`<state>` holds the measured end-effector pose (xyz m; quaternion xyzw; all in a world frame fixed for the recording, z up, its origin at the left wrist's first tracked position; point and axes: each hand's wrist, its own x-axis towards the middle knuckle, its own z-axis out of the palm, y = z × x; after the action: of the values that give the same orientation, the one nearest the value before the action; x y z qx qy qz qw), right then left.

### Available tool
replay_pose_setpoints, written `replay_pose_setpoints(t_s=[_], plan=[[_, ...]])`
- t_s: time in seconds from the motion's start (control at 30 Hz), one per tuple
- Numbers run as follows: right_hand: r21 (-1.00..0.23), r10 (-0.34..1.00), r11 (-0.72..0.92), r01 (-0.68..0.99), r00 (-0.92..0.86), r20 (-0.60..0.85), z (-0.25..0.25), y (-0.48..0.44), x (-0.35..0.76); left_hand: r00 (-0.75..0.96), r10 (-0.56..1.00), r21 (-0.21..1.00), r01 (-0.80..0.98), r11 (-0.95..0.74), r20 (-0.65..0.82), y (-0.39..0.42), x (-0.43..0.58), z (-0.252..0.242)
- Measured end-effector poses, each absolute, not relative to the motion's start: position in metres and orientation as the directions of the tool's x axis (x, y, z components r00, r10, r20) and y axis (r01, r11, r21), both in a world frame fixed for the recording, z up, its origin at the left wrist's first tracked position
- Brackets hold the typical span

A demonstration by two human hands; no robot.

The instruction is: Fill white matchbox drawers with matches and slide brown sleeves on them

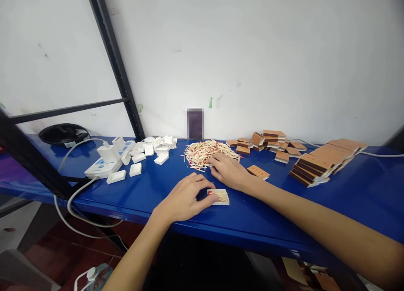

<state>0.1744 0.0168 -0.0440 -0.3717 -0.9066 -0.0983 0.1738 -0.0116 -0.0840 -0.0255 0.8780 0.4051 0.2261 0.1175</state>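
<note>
A small white matchbox tray (224, 201) partly filled with matches (221, 195) lies near the front edge of the blue table. My left hand (187, 196) steadies it from the left, with thumb and index finger closed on its left end. Behind it, my right hand (229, 170) reaches into the near side of a large heap of loose red-tipped matches (205, 150). Its fingers are together and bent down onto matches; the fingertips are partly hidden. An orange-brown matchbox sleeve (259, 172) lies just right of my right hand.
White empty trays (149, 149) are piled at back left beside a power strip (102, 168) with chargers. Matchboxes (274, 140) are scattered at back right, and stacked matchboxes (318, 162) stand farther right. A dark metal post (116, 64) rises on the left; cables hang over the front edge.
</note>
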Motion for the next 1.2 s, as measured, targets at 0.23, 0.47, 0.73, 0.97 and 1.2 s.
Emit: replay_pose_setpoints(t_s=[0.23,0.47,0.73,0.97,1.2], plan=[[-0.053,0.655,0.732,0.679,-0.681,0.327,-0.045,0.020,0.178,0.565,0.763,0.398,0.651,-0.646,0.313,-0.082,-0.012,-0.027],[-0.202,0.665,0.744,0.636,-0.682,0.304,-0.042,0.007,0.193,0.562,0.762,0.397,0.650,-0.647,0.321,-0.082,-0.012,-0.028],[-0.336,0.620,0.785,0.521,-0.665,0.417,-0.053,-0.006,0.194,0.537,0.785,0.374,0.691,-0.619,0.308,-0.082,-0.014,-0.030],[-0.369,0.616,0.788,0.493,-0.639,0.461,-0.054,-0.007,0.195,0.495,0.821,0.331,0.753,-0.568,0.283,-0.081,-0.014,-0.031],[-0.331,0.603,0.797,0.506,-0.695,0.391,-0.049,-0.011,0.197,0.516,0.818,0.354,0.738,-0.575,0.254,-0.081,-0.014,-0.029]])
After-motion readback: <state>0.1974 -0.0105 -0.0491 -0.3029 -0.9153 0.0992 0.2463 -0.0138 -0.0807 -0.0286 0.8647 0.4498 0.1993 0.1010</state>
